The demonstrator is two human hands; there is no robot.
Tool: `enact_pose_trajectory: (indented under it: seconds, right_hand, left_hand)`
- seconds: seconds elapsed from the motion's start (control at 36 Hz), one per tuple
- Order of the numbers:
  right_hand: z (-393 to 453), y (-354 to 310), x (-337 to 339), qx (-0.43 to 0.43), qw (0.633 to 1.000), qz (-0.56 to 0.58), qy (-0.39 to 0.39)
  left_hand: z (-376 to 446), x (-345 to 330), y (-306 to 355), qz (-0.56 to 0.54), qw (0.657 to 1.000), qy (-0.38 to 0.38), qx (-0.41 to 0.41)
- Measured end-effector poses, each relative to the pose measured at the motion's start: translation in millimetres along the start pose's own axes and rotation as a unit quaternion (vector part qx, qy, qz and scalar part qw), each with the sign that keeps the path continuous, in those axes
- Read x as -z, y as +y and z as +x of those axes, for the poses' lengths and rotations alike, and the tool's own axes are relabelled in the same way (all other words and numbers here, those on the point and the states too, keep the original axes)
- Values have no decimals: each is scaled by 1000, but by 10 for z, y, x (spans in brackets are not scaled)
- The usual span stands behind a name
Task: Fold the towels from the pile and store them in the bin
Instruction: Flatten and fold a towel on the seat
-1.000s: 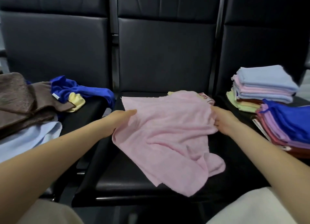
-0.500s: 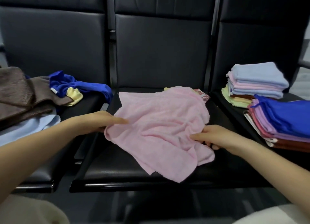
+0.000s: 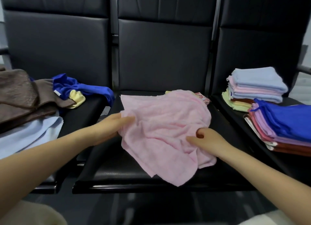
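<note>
The pink towel [image 3: 161, 127] lay rumpled and unfolded on the middle seat [image 3: 117, 171], its near corner hanging at the seat's front edge; the left hand [image 3: 107, 128] rested with straight fingers against its left edge, and the right hand [image 3: 207, 140] pinched a fold on its right side between thumb and forefinger. Because the cloth was bunched rather than spread flat, a fold started here would probably trap creases or come out skewed. A pull toward the person could drag the overhanging corner off the slick seat, and no bin was visible.
</note>
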State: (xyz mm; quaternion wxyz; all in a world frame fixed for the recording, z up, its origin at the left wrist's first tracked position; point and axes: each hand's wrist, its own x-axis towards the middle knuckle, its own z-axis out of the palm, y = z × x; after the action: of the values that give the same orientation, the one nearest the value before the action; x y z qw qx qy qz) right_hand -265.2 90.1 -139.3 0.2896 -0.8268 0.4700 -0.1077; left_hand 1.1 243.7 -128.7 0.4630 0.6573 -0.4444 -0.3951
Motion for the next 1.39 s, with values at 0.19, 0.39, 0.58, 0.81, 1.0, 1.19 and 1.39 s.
enact_pose_trajectory:
  seconds: [0.19, 0.39, 0.58, 0.81, 1.0, 1.19, 1.39]
  right_hand:
    - [125, 66, 155, -35, 917, 396, 6]
    - [344, 132, 445, -109, 815, 569, 29]
    - [378, 106, 568, -92, 929, 331, 139]
    - [649, 424, 246, -83, 982, 109, 134]
    - [677, 505, 305, -107, 970, 54, 212]
    - [297, 145, 240, 99, 977, -49, 182]
    - [-313, -267, -135, 208, 976, -29, -53]
  left_hand:
    - [-45, -75, -214, 222, 972, -17, -77]
    - [32, -19, 82, -260, 961, 95, 2]
    - [301, 168, 203, -4, 974, 222, 37]
    - [441, 138, -39, 293, 920, 256, -43]
    - [48, -318, 69, 312, 901, -10, -303]
    - [43, -513, -187, 386, 849, -136, -333]
    - [170, -456, -114, 226, 952, -100, -178]
